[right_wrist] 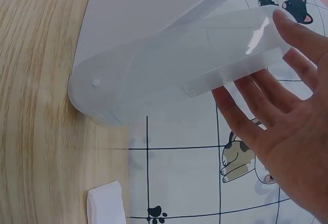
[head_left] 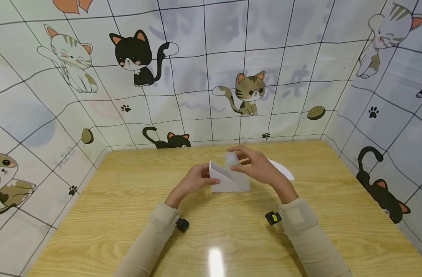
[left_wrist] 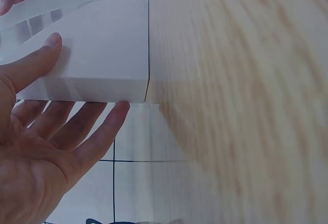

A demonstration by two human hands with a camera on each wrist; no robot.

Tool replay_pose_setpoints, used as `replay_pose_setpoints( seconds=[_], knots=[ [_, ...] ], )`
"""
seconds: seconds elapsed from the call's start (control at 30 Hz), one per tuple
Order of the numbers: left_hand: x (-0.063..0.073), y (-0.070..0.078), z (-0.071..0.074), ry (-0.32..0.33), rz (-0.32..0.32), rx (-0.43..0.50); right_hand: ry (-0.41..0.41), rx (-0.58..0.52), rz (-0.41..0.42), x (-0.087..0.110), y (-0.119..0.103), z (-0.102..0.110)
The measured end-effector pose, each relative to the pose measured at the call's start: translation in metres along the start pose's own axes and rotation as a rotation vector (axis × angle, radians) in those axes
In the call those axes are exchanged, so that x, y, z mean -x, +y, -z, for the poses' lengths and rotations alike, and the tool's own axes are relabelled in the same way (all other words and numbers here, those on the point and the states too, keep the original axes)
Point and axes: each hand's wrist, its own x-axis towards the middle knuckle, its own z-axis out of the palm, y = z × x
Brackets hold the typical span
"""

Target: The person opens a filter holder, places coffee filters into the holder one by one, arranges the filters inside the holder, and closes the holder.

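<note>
A white box (head_left: pixel 220 185) with a slanted top stands on the table, joined to a translucent plastic cover (right_wrist: pixel 169 55). The cover is rounded at its low end, where a small pivot dot (right_wrist: pixel 96 83) shows, and it slants upward away from the box's sloping edge. My left hand (head_left: pixel 197 177) grips the box's tall end, thumb on the front face and fingers around the narrow side. With my right hand (head_left: pixel 258 166) I hold the cover's raised end, thumb (right_wrist: pixel 302 37) on one side and fingers beneath its rim.
Behind my right hand lies a white fan-shaped stack of paper (head_left: pixel 282 169) on the wooden table (head_left: pixel 134 215). Cat-print sheeting (head_left: pixel 197 77) encloses the table's back and sides. A camera is strapped at each wrist.
</note>
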Motion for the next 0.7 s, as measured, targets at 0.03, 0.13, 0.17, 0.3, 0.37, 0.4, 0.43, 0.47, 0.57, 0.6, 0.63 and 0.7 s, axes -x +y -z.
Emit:
replay_pose_setpoints(
  seconds=[0.03,0.13,0.17,0.3,0.37,0.4,0.43,0.47,0.57,0.6,0.63,0.7],
  knots=[
    [0.000,0.000,0.000,-0.001,0.002,0.003,0.009,0.003,0.004,0.000,0.000,0.001],
    [0.000,0.001,-0.001,0.002,0.007,0.007,0.026,0.004,0.015,0.001,0.000,0.002],
    [0.000,0.001,-0.001,0.003,0.009,0.006,0.029,0.005,0.016,0.001,-0.001,0.003],
    [0.001,0.001,0.000,0.003,0.010,0.003,0.039,0.001,0.010,0.002,-0.002,0.005],
    [0.000,0.000,0.000,0.000,0.007,0.001,0.042,0.005,0.011,0.002,-0.002,0.006],
    [0.000,0.000,0.000,0.000,0.007,0.000,0.042,0.006,0.013,0.002,-0.002,0.007],
    [0.000,0.000,0.000,0.000,0.007,-0.002,0.041,0.006,0.017,0.002,-0.002,0.008],
    [0.000,0.000,0.000,0.000,0.007,-0.002,0.040,0.010,0.020,0.002,-0.002,0.009],
    [0.000,0.000,0.000,0.002,0.011,-0.006,0.032,0.016,0.010,0.003,-0.003,0.013],
    [0.000,0.000,0.000,0.002,0.012,-0.006,0.028,0.017,0.004,0.004,-0.003,0.015],
    [0.000,0.000,0.000,0.002,0.012,-0.005,0.025,0.017,-0.004,0.005,-0.004,0.016],
    [0.000,0.000,0.000,0.001,0.013,-0.003,0.019,0.023,-0.026,0.007,-0.004,0.020]
  ],
)
